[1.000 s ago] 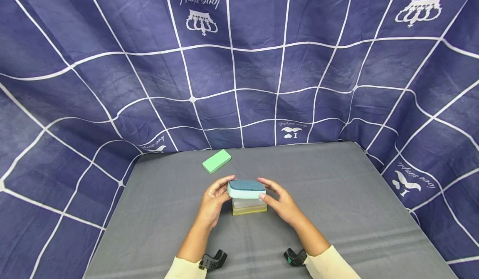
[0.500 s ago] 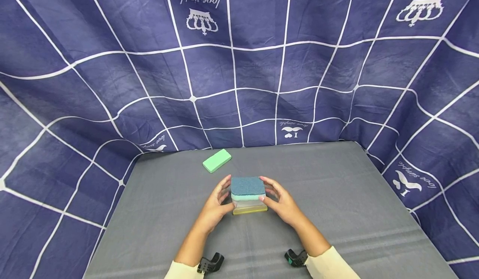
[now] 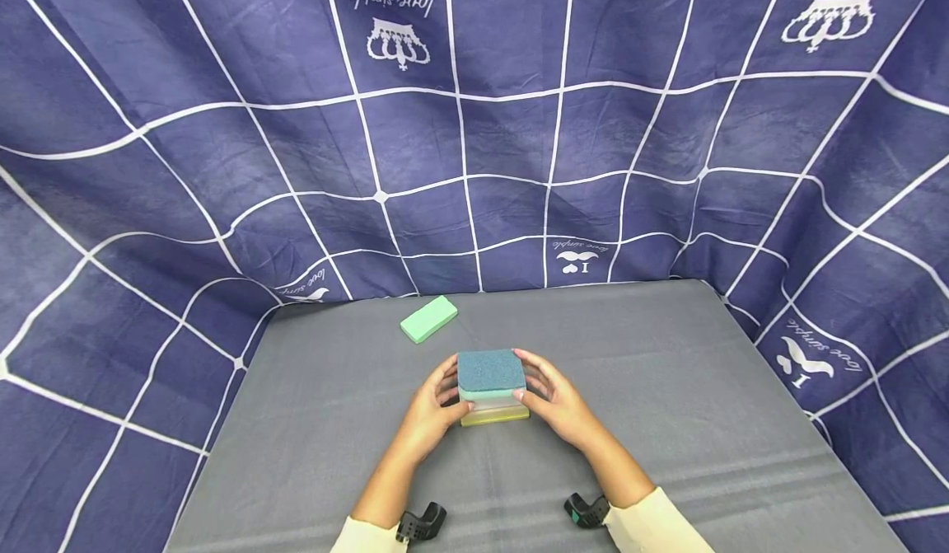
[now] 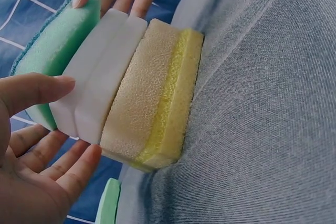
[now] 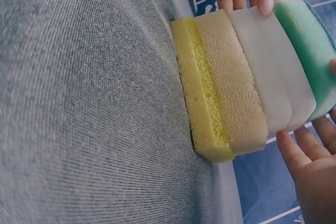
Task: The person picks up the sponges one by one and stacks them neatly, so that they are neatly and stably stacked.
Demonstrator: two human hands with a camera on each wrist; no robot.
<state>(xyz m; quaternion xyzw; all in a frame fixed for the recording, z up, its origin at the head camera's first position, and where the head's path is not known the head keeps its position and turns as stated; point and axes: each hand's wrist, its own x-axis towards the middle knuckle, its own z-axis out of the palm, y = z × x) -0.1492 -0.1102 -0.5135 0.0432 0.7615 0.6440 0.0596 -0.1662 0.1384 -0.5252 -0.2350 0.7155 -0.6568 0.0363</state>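
A stack of sponges stands between my hands. At its base is a yellow sponge (image 5: 207, 93), with a beige sponge (image 4: 139, 87) above it. White sponge (image 4: 100, 72), showing a lengthwise seam, comes on top of that. Uppermost lies a green sponge (image 4: 58, 45) with a dark blue scouring face (image 3: 491, 370). My left hand (image 3: 428, 411) holds the white sponge at one end, thumb on its near face and fingers round the end. At the opposite end my right hand (image 3: 558, 400) pinches the green sponge, its thumb on the near corner and lower fingers along the white sponge.
A light green block (image 3: 429, 319) lies farther back on the grey cloth-covered table (image 3: 630, 355), left of the stack. Blue curtain (image 3: 511, 141) with white lines surrounds the back and sides.
The green sponge has gone from tilted to level on the stack. My left hand has slid lower, from the green sponge to the white one; my right hand has hardly moved.
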